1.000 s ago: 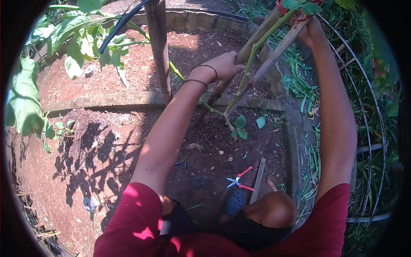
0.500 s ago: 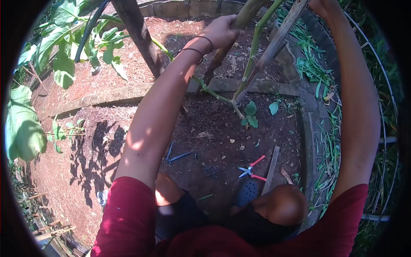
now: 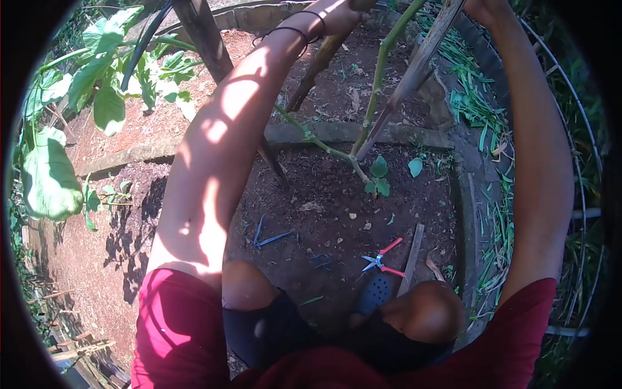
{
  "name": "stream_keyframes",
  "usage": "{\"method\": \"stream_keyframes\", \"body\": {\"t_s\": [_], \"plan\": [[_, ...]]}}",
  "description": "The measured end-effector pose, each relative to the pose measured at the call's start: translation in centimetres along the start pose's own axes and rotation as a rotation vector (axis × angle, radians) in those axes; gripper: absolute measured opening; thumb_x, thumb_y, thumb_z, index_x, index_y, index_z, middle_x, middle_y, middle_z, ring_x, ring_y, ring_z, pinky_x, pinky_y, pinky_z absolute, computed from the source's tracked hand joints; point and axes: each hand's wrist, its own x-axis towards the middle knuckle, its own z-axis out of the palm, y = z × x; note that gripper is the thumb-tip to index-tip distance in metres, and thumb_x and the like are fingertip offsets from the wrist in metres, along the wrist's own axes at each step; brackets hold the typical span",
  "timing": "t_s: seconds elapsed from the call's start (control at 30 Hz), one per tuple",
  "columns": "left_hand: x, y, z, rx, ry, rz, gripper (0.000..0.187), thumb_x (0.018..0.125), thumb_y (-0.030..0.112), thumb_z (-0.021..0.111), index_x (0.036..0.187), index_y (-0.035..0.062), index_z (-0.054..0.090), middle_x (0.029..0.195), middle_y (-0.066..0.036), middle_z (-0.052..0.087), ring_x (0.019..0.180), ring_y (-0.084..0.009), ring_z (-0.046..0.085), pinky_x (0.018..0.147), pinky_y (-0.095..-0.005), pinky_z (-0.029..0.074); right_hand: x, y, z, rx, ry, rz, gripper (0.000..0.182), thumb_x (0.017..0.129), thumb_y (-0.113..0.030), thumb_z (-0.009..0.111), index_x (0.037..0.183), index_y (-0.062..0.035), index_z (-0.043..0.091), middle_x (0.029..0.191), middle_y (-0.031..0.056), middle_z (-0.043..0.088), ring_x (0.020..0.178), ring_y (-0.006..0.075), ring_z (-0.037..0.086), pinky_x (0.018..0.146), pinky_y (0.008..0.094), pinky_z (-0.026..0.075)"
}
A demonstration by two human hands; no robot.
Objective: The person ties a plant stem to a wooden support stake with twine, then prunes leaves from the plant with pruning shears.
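At the top centre my left hand (image 3: 340,17) is wrapped round a wooden stake (image 3: 324,61), with dark bands on the wrist. My right hand (image 3: 487,9) is at the top right edge, beside the upper end of a grey wooden pole (image 3: 414,78); its fingers are cut off by the frame. Between the hands rises a green plant stem (image 3: 380,71), which branches low near the soil. Small leaves (image 3: 379,167) grow at its base.
Red-handled pruning shears (image 3: 382,258) lie open on the soil beside a wood strip (image 3: 412,259). Blue strips (image 3: 271,238) lie left of them. Large leaves (image 3: 52,178) hang at the left; another dark stake (image 3: 204,39) leans at upper left. A stone edging (image 3: 324,133) crosses the bed.
My left hand and forearm have moved up, and the stake in that hand has shifted with it. The leaves at the left have shifted. My right arm is nearly unchanged.
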Motion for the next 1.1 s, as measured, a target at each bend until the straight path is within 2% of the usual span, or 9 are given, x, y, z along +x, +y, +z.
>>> {"method": "stream_keyframes", "body": {"t_s": [0.07,0.13,0.27,0.37,0.43,0.8,0.9,1.07,1.1], "plan": [[0.0,-1.6,1.1,-0.017,-0.151,-0.082,0.044,0.089,0.027,0.075,0.124,0.0023,0.064,0.107,-0.015,0.073,0.101,-0.0221,0.068,0.091,-0.0374,0.051,1.9,0.9,-2.7,0.148,-0.219,0.208,0.031,0.105,-0.025,0.046,0.125,-0.0021,0.053,0.115,0.0183,0.064,0.095,0.0268,0.068,0.08,0.0411,0.061],[0.3,-3.1,2.7,-0.057,-0.216,-0.148,0.037,0.089,0.021,0.071,0.121,0.0037,0.066,0.11,-0.015,0.073,0.102,-0.0242,0.069,0.093,-0.037,0.05,2.7,2.8,-6.4,0.072,-0.073,0.257,0.039,0.106,-0.026,0.048,0.138,-0.0044,0.051,0.14,0.0135,0.054,0.127,0.0306,0.054,0.111,0.0505,0.046],[0.4,-4.4,4.5,-0.035,-0.272,-0.184,0.04,0.084,0.017,0.071,0.122,0.0031,0.066,0.109,-0.018,0.073,0.104,-0.0265,0.069,0.091,-0.0384,0.051,1.6,1.9,-2.3,-0.034,-0.156,0.159,0.048,0.107,-0.032,0.045,0.148,-0.008,0.045,0.145,0.0105,0.05,0.13,0.0285,0.052,0.111,0.0497,0.047],[1.0,-4.5,5.4,-0.023,-0.309,-0.162,0.04,0.085,0.018,0.072,0.121,0.0032,0.066,0.109,-0.018,0.072,0.103,-0.0272,0.069,0.091,-0.0389,0.051,1.6,1.7,-1.8,-0.254,-0.086,0.085,0.036,0.101,-0.028,0.06,0.128,-0.0039,0.06,0.123,0.0092,0.064,0.116,0.0216,0.061,0.102,0.0431,0.046],[1.4,-4.7,5.9,0.013,-0.383,-0.183,0.038,0.085,0.017,0.07,0.12,0.0022,0.066,0.109,-0.019,0.072,0.103,-0.0274,0.069,0.091,-0.0394,0.05,2.4,2.8,-2.9,-0.575,-0.142,0.015,0.05,0.106,-0.038,0.045,0.144,-0.0056,0.05,0.138,0.0098,0.057,0.126,0.0268,0.057,0.106,0.0462,0.05],[1.5,-2.0,2.5,0.187,-0.406,-0.076,0.053,0.093,0.024,0.067,0.14,0.0055,0.053,0.12,-0.02,0.07,0.111,-0.0306,0.067,0.097,-0.0384,0.051,4.4,3.7,-4.6,-0.35,0.131,-0.176,0.049,0.103,-0.041,0.053,0.131,-0.0009,0.057,0.127,0.0146,0.064,0.113,0.0234,0.064,0.094,0.0372,0.052],[-0.2,-0.1,0.5,0.038,-0.526,-0.185,0.053,0.098,0.032,0.064,0.144,0.0089,0.05,0.121,-0.014,0.07,0.107,-0.0208,0.068,0.091,-0.0372,0.053,5.2,4.0,-6.0,-0.369,0.268,-0.053,0.037,0.1,-0.031,0.055,0.121,-0.001,0.062,0.116,0.0129,0.068,0.102,0.022,0.066,0.084,0.0362,0.051],[-3.7,3.5,-0.1,-0.913,-0.605,-0.252,0.051,0.108,0.04,0.038,0.147,0.0068,0.047,0.141,-0.012,0.055,0.108,-0.0199,0.065,0.097,-0.0378,0.05,2.4,1.5,-4.4,-1.145,0.408,-0.24,0.03,0.096,-0.023,0.058,0.114,0.0001,0.063,0.102,0.015,0.071,0.094,0.0266,0.068,0.084,0.0382,0.051],[-4.3,4.2,-0.1,-0.917,-0.601,-0.249,0.051,0.108,0.04,0.038,0.147,0.0068,0.047,0.141,-0.012,0.055,0.108,-0.0199,0.065,0.097,-0.0378,0.05,2.1,0.9,-4.3,-1.244,0.522,-0.237,0.036,0.096,-0.03,0.058,0.115,0.0012,0.059,0.106,0.0272,0.068,0.104,0.0451,0.065,0.088,0.0502,0.049]]}}
